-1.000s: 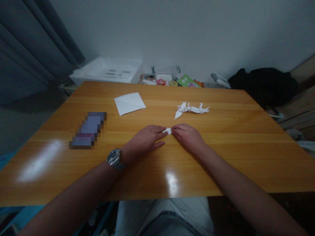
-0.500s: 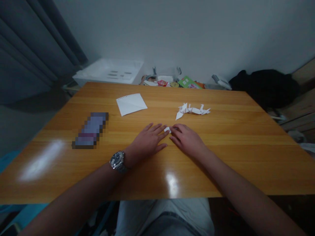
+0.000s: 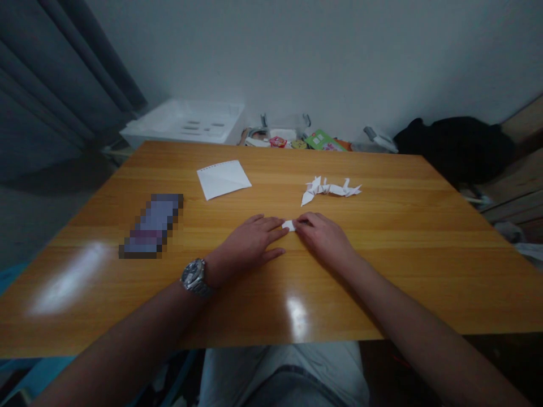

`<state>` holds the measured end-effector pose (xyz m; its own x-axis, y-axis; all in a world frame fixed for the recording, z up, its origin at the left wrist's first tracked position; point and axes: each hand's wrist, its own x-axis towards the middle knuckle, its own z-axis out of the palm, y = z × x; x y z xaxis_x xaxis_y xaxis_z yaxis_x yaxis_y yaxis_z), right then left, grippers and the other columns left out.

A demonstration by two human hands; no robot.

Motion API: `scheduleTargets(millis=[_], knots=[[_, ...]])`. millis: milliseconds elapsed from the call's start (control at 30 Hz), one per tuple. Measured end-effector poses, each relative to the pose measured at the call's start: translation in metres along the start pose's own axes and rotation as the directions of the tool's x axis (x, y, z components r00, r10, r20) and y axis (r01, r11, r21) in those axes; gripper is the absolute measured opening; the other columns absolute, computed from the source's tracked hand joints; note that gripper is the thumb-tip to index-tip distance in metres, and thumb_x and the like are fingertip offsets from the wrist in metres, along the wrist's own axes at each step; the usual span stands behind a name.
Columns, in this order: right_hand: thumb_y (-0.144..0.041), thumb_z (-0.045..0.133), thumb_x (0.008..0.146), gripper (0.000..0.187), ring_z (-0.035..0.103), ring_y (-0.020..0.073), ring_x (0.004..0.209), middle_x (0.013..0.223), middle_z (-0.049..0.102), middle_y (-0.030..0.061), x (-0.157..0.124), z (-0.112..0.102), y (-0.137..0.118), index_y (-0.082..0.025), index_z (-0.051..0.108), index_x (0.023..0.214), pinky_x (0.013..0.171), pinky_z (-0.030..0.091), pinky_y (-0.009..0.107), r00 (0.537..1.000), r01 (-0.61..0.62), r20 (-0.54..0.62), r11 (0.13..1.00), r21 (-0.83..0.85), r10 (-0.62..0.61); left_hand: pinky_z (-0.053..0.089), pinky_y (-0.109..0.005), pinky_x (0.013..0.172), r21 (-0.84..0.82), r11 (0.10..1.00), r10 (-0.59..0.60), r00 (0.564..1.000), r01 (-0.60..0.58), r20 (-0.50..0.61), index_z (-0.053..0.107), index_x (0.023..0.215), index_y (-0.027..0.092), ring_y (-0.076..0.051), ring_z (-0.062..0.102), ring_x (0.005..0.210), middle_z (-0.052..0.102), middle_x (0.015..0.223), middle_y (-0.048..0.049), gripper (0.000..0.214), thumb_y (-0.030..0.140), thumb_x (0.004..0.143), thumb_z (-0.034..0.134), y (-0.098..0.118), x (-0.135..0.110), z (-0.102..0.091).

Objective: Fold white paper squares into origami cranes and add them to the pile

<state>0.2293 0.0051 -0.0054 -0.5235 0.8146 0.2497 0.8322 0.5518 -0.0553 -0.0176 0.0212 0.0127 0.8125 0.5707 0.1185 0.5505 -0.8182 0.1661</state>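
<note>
I read the small folded paper [image 3: 289, 225] lying crosswise between hands: left hand [image 3: 248, 240] spread just beside it, right hand [image 3: 324, 240] fingers together at its end, pinch unclear.

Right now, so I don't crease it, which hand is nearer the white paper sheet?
Left. Your left hand is in front of the sheet, slightly right; your right hand is farther right.

This looks like a room in a home, with a grey curtain [image 3: 55, 85] left of the wooden table [image 3: 424, 282], and snack packets [image 3: 279, 141] and dark cloth [image 3: 449, 147] behind it.
</note>
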Motion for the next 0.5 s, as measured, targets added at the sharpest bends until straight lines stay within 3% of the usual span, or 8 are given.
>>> scheduleTargets(millis=[300, 500], knots=[[-0.015, 0.048, 0.101, 0.029, 0.062, 0.0266, 0.100, 0.111, 0.069, 0.0118, -0.001, -0.004, -0.006, -0.019, 0.071, 0.119, 0.085, 0.050, 0.037, 0.999, -0.019, 0.025, 0.999, -0.033, 0.020, 0.034, -0.047, 0.117, 0.014, 1.000, -0.002, 0.999, 0.002, 0.036, 0.052, 0.147, 0.023, -0.029, 0.050, 0.137, 0.052, 0.153, -0.0116, 0.054, 0.051, 0.101, 0.052, 0.000, 0.000, -0.002], [-0.031, 0.046, 0.105, 0.035, 0.062, 0.0292, 0.102, 0.113, 0.068, 0.0159, -0.001, -0.004, -0.013, -0.014, 0.064, 0.130, 0.088, 0.052, 0.042, 0.999, -0.044, -0.013, 0.999, 0.022, 0.044, 0.026, -0.053, 0.121, 0.059, 0.996, -0.065, 0.998, 0.064, 0.015, 0.053, 0.146, 0.025, -0.030, 0.049, 0.139, 0.052, 0.153, -0.0096, 0.050, 0.048, 0.102, 0.051, 0.007, 0.000, -0.001]])
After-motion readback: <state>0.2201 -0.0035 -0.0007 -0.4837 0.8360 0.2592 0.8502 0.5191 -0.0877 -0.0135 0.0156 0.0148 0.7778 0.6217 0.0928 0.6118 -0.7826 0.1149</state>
